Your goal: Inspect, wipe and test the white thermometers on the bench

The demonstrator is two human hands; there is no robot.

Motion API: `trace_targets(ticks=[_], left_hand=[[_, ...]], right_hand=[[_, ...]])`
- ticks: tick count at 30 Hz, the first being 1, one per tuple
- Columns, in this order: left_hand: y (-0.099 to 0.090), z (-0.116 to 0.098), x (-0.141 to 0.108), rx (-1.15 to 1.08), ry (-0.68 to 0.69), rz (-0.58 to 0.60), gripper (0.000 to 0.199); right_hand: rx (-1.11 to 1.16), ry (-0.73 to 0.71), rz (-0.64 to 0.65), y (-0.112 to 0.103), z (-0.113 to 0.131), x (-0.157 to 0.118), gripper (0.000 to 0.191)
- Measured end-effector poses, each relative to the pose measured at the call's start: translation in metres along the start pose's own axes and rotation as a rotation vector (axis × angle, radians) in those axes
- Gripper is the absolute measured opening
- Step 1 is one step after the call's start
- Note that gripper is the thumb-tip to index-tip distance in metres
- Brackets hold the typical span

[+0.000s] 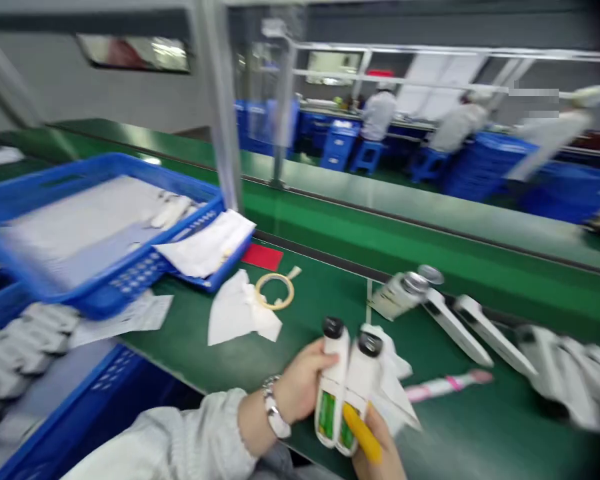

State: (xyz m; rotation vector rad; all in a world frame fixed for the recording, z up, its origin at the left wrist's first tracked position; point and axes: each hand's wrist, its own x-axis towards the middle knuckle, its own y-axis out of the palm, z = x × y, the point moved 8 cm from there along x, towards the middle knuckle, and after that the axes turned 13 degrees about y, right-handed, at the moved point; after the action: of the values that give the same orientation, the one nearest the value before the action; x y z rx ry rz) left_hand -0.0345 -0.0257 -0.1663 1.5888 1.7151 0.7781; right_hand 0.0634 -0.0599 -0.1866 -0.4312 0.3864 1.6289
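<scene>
Two white handheld devices (363, 367) with round black ends stand side by side, held up over the green bench. Green parts show in the openings at their lower ends. My left hand (303, 381) is closed around the left device (334, 377), thumb across its front. Closed at the lower right of the other device is my right hand (380, 448). A yellow piece (363, 433) lies along its fingers; whether this is a finger cover or a tool, I cannot tell. White paper (387, 380) lies behind the devices.
More white devices (457, 327) line the bench's right side, near a jar (400, 293) and a pink-and-white stick (447, 385). A tape roll (275, 291) lies on paper towards the left. Blue crates (105, 287) stand at the left. People in white (380, 110) sit beyond.
</scene>
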Motion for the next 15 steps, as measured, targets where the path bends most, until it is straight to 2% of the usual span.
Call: trace_targets(ticks=[1,4,7,11,15], left_hand=[[-0.002,0.005,-0.001,-0.027,-0.038,-0.016,0.025],[-0.007,0.000,0.001,-0.048,-0.124,-0.035,0.031],[-0.007,-0.008,0.000,-0.030,-0.136,-0.059,0.037],[-0.004,-0.006,-0.001,-0.061,-0.149,-0.067,0.042],[-0.003,-0.004,0.000,-0.132,-0.148,-0.083,0.034]], right_hand=[[0.125,0.018,0.120,0.006,-0.003,0.004,0.046],[0.296,0.061,0.303,0.014,-0.003,0.006,0.039],[0.305,0.092,0.385,0.016,0.003,0.002,0.040],[0.302,0.128,0.479,0.017,0.007,-0.002,0.043],[0.326,0.140,0.484,0.015,0.005,-0.001,0.042]])
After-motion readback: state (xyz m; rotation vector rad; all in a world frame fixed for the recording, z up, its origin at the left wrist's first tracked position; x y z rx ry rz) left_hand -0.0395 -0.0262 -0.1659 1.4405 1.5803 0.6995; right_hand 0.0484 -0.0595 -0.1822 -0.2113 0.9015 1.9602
